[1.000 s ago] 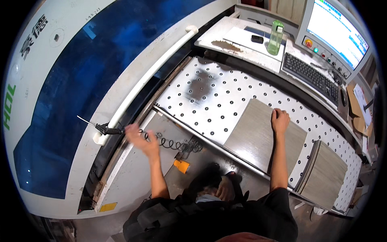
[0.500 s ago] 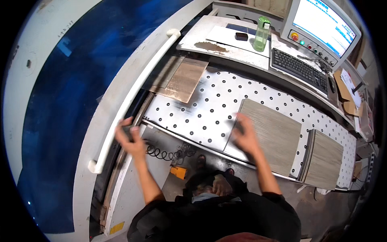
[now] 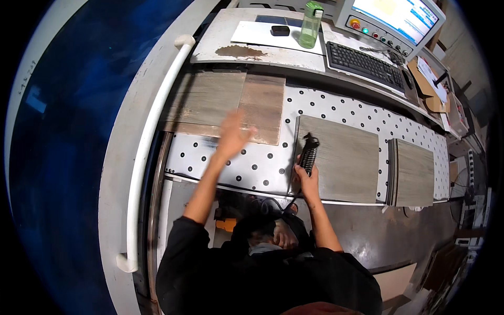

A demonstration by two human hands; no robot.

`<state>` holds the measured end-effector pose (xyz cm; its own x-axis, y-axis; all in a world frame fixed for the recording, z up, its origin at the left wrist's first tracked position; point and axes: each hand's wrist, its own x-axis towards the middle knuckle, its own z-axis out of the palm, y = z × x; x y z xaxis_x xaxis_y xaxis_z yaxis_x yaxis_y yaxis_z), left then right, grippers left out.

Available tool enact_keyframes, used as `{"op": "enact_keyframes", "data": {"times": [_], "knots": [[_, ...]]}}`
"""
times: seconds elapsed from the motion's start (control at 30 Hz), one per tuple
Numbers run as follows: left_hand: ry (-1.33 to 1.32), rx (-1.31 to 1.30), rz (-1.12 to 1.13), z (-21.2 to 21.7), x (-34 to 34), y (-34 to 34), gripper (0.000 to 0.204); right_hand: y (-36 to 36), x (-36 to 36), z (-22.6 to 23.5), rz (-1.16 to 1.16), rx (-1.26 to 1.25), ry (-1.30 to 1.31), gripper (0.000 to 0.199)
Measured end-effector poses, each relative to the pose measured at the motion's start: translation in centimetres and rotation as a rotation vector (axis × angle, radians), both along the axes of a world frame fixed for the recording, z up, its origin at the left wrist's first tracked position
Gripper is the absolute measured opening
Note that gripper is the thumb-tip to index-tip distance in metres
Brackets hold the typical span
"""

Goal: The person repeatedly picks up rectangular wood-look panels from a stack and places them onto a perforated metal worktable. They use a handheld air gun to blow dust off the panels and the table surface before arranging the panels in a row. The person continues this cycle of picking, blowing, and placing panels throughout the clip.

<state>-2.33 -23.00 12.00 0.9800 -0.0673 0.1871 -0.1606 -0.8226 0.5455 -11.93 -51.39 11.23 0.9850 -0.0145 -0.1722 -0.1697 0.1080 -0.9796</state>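
My right hand (image 3: 307, 181) is closed around a black, ribbed tool that looks like an air gun (image 3: 310, 153), with a dark hose running down from it past the table's front edge. It is raised at the left edge of a wide grey-brown wood panel (image 3: 344, 157). My left hand (image 3: 233, 137), smeared by motion, reaches over the front of another pair of boards, its thumb apart from the fingers and nothing visible in it. That pair is a greyish board (image 3: 210, 100) beside or on a browner board (image 3: 264, 107); whether the hand touches them I cannot tell.
The boards lie on a white table dotted with black studs (image 3: 254, 167). A smaller panel stack (image 3: 415, 173) lies at right. Behind are a green bottle (image 3: 311, 26), keyboard (image 3: 367, 65) and monitor with buttons (image 3: 396, 23). A white rail (image 3: 157, 118) borders the left side.
My right hand now has the black tool, where it was without it before. My left hand has moved from the rail to the left boards, which have come farther right onto the table.
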Motion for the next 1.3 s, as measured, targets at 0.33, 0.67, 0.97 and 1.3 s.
{"op": "enact_keyframes", "data": {"times": [0.33, 0.67, 0.97, 1.3], "knots": [[-0.067, 0.338, 0.409, -8.9, 3.8, 7.8, 0.063, -2.3, -4.3, 1.4, 0.322, -0.095, 0.253, 0.016], [-0.092, 0.188, 0.317, -7.4, -8.1, -4.9, 0.065, -3.3, -2.3, 0.5, 0.166, -0.338, 0.111, 0.020], [0.123, -1.042, 0.154, -0.8, -15.3, -10.9, 0.062, 4.6, -4.7, 4.8, 0.713, -0.591, -0.116, 0.063], [0.898, -1.004, -0.036, 4.0, -22.4, 0.1, 0.039, -0.5, 5.6, 0.3, 0.120, -0.622, -0.337, 0.025]]}}
